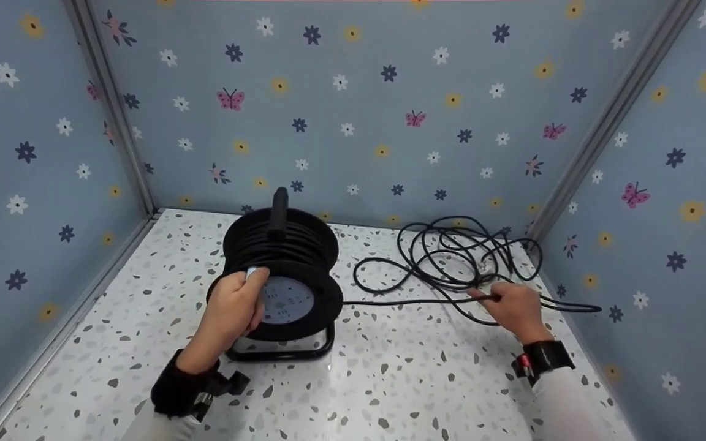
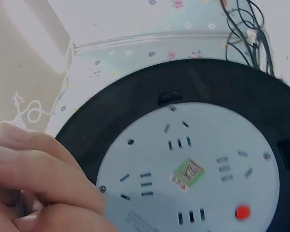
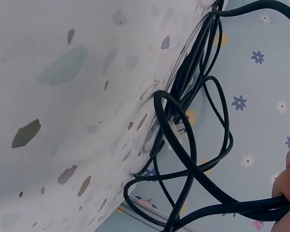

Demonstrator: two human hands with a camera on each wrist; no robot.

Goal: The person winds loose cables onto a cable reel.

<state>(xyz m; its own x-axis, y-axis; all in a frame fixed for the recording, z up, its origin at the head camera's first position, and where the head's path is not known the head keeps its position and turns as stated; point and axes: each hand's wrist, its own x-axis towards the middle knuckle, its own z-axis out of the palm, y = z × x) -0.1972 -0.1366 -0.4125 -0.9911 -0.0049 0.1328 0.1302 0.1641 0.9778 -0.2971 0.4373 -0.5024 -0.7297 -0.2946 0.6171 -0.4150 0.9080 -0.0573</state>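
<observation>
A black cable reel [image 1: 327, 288] stands on its tubular frame left of centre, black cable wound on its drum. Its grey socket panel [image 2: 188, 145] has several slotted outlets, a sticker and a red button. My left hand [image 1: 230, 303] grips a pale winding knob [image 1: 252, 271] at the left of this panel; curled fingers [image 2: 53, 169] hide most of it. Off to the right, my right hand [image 1: 517, 306] pinches the black cable [image 1: 402, 302], which runs nearly straight from the reel. Beyond that hand lie loose loops of cable [image 3: 183, 154], with a pale plug [image 3: 173, 134] among them.
A black carrying handle [image 1: 279, 214] rises above the drum. The speckled white tabletop [image 1: 390, 380] is bounded by flower-patterned panels [image 1: 353, 110] at the back and both sides. Loose coils reach close to the back right corner.
</observation>
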